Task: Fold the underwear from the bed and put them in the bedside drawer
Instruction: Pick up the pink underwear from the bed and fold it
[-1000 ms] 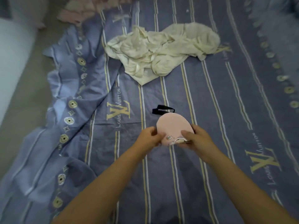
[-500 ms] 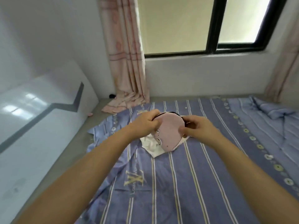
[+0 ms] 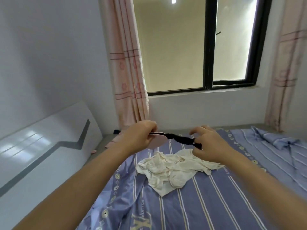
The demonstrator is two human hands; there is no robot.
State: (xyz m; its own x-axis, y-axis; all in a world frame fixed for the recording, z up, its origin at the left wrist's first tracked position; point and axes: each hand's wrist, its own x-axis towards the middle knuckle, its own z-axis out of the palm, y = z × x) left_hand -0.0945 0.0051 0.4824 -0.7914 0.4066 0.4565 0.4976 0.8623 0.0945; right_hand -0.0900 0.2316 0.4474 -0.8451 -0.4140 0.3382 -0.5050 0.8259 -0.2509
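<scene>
I hold a pink padded underwear piece (image 3: 158, 141) with a black strap (image 3: 181, 139) up in the air above the bed. My left hand (image 3: 141, 135) grips the pink cup at its edge. My right hand (image 3: 209, 143) pinches the far end of the black strap between thumb and forefinger, so the strap is stretched between both hands. Below them a crumpled cream-white garment (image 3: 172, 171) lies on the blue striped bedsheet (image 3: 207, 205). No bedside drawer is in view.
A white glossy headboard (image 3: 43, 146) with a grey line runs along the left. Pink curtains (image 3: 127, 72) hang beside a dark-framed window (image 3: 209, 47). A bunched blue pillow or blanket (image 3: 279, 140) lies at the far right of the bed.
The view has tilted up from the sheet to the window. My hands have lifted the pink piece off the bed and moved apart, pulling its black strap out sideways.
</scene>
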